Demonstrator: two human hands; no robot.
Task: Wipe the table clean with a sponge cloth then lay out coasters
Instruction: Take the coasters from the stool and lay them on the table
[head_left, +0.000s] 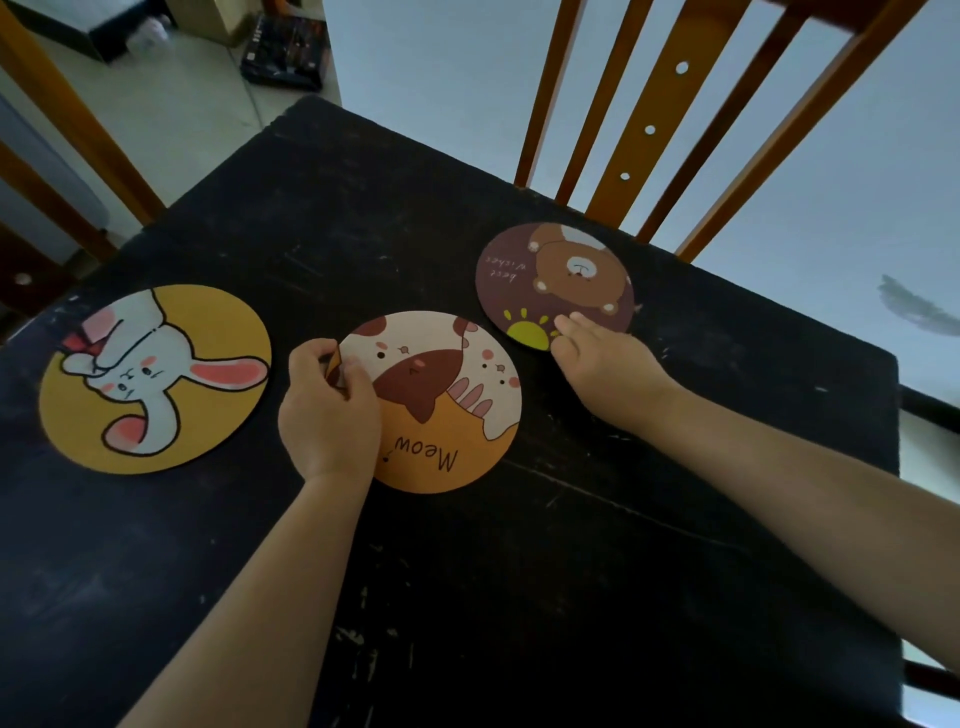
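On a scuffed black table (597, 545), the left hand (327, 410) pinches the round orange cat coaster (447, 410) by its left edge; the right hand's (602, 358) straight fingers press the brown bear coaster (556, 280).

Black table (519, 597) bears three round coasters (156, 379).
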